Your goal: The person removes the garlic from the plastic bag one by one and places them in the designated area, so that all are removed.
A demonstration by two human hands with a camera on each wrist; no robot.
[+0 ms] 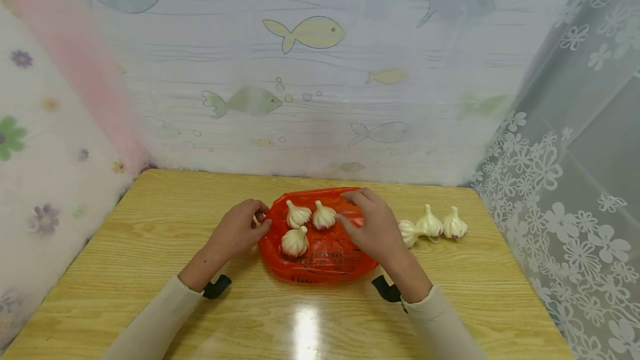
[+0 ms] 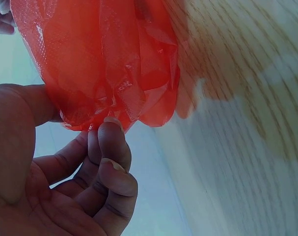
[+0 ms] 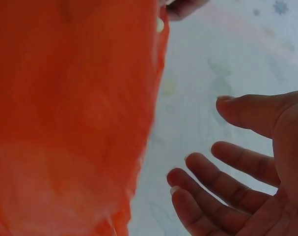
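An orange plastic bag (image 1: pixel 320 263) lies on the wooden table with three garlic bulbs on it: two at the back (image 1: pixel 298 214) (image 1: pixel 324 216) and one in front (image 1: pixel 294 241). My left hand (image 1: pixel 259 219) is at the bag's left edge, its curled fingers pinching the plastic; in the left wrist view the fingertips (image 2: pixel 109 129) meet the bunched bag (image 2: pixel 104 64). My right hand (image 1: pixel 350 208) hovers over the bag's right side, close to the back right bulb. In the right wrist view this hand (image 3: pixel 203 142) is spread and holds nothing beside the bag (image 3: pixel 70 113).
Three more garlic bulbs (image 1: pixel 430 224) lie in a row on the table (image 1: pixel 125 249) to the right of the bag. Curtains with fish and flower prints enclose the table at the back and both sides.
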